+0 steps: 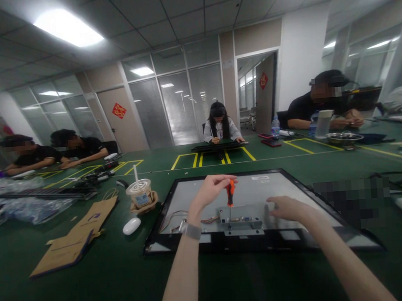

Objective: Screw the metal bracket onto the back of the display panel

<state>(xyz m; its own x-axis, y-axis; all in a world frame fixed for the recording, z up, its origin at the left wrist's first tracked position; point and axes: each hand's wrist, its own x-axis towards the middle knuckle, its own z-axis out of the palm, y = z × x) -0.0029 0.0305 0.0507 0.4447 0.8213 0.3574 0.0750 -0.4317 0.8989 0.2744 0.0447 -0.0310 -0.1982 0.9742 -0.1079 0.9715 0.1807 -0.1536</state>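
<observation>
My left hand [213, 187] has its fingers closed round the top of a screwdriver [230, 195] with an orange and black handle. The screwdriver stands upright, its tip down at a metal bracket [243, 226] with ports along it. This bracket sits near the close edge of a flat display panel [197, 197], which lies back side up in its black frame. Over the right part of the panel hovers my right hand [287, 208], fingers apart and nothing visible in them. Thin cables [175, 220] run from the bracket's left side.
Left of the panel are an iced drink cup [140, 192] in a carrier, a white oval case [131, 226] and a brown paper bag [77, 232]. Clear plastic wrapping [27, 206] lies farther left. Across the green table [120, 279] a person [220, 126] works; others sit on both sides.
</observation>
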